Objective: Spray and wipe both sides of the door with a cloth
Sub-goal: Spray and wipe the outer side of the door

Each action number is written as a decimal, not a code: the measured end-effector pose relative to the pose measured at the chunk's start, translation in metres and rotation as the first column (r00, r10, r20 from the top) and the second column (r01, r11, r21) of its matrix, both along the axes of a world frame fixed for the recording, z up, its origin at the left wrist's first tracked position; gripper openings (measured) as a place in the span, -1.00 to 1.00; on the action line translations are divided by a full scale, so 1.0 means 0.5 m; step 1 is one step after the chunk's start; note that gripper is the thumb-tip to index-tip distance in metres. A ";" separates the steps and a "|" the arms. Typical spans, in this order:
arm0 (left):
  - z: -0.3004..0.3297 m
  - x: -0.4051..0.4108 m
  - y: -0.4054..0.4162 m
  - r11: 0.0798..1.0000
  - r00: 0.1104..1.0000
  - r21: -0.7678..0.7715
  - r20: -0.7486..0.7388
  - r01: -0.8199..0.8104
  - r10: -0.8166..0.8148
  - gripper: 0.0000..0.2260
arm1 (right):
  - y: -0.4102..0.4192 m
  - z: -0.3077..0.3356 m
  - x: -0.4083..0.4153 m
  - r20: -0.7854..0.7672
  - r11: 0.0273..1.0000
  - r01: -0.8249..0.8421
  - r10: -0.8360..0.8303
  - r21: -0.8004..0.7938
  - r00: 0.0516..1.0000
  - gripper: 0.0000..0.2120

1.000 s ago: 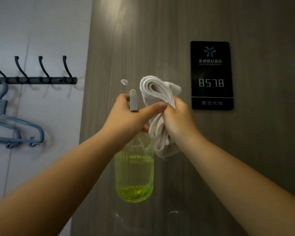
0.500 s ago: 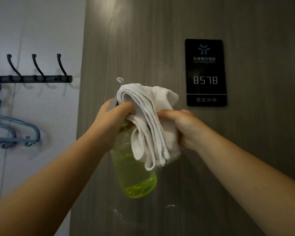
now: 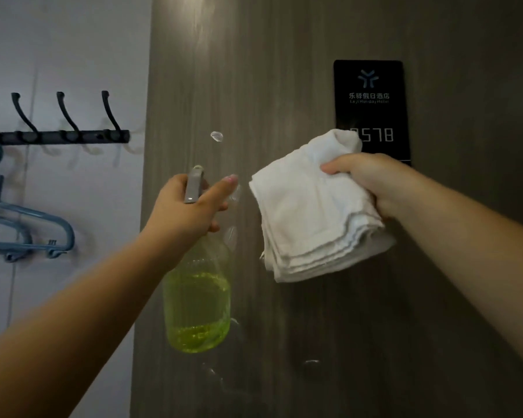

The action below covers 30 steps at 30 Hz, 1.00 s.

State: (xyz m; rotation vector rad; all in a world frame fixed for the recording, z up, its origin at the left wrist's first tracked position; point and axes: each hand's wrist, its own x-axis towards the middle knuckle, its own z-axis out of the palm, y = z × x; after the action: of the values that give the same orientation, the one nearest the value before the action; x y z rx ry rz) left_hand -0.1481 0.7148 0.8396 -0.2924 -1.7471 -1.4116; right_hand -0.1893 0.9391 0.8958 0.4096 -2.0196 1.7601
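Observation:
The grey-brown wood-grain door (image 3: 284,70) fills the view ahead. My left hand (image 3: 187,212) grips the neck of a clear spray bottle (image 3: 197,303) with yellow-green liquid, its grey nozzle pointing at the door. My right hand (image 3: 375,182) holds a folded white cloth (image 3: 311,218) close to the door, to the right of the bottle; the cloth hangs down in layers and covers the lower left corner of the black sign. A few small white smears (image 3: 216,136) show on the door above and below the bottle.
A black room-number sign (image 3: 372,98) is fixed to the door at upper right. On the white wall to the left hang a black hook rack (image 3: 58,135) and blue hangers (image 3: 27,233).
The cloth was held by both hands against the bottle; now my right hand has carried it away to the right, and my left hand holds the bottle alone, upright.

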 end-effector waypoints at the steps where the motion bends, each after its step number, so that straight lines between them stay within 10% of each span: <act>1: -0.001 0.000 0.005 0.998 0.999 -0.055 -0.033 -0.026 0.024 -0.60 | -0.013 0.000 0.001 -0.015 1.000 0.008 -0.008 0.008 1.000 -0.60; 11: -0.007 -0.009 0.046 0.989 0.991 -0.062 -0.003 0.132 -0.132 -0.72 | -0.105 -0.053 0.013 0.054 0.870 -0.489 0.492 -0.068 0.869 -0.64; 19: -0.001 -0.031 0.012 0.996 0.999 -0.081 0.011 0.034 -0.033 0.08 | -0.099 -0.082 0.001 0.008 0.730 -0.683 0.683 -0.031 0.730 -0.54; 26: -0.020 -0.028 0.015 0.983 0.985 0.078 0.012 0.168 -0.170 -0.73 | -0.125 -0.067 -0.012 -0.190 0.906 -0.399 0.421 0.143 0.887 -0.81; 30: -0.020 -0.023 0.009 0.957 0.972 0.169 -0.044 0.237 -0.233 -0.59 | -0.134 -0.060 -0.042 -0.186 0.917 -0.376 0.396 0.132 0.899 -0.35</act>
State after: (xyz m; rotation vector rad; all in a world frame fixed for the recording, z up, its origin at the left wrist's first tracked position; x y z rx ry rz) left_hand -0.1598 0.7192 0.8294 -0.4316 -1.5976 -1.7125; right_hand -0.2106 0.8720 0.8658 1.0460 -1.9699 1.7523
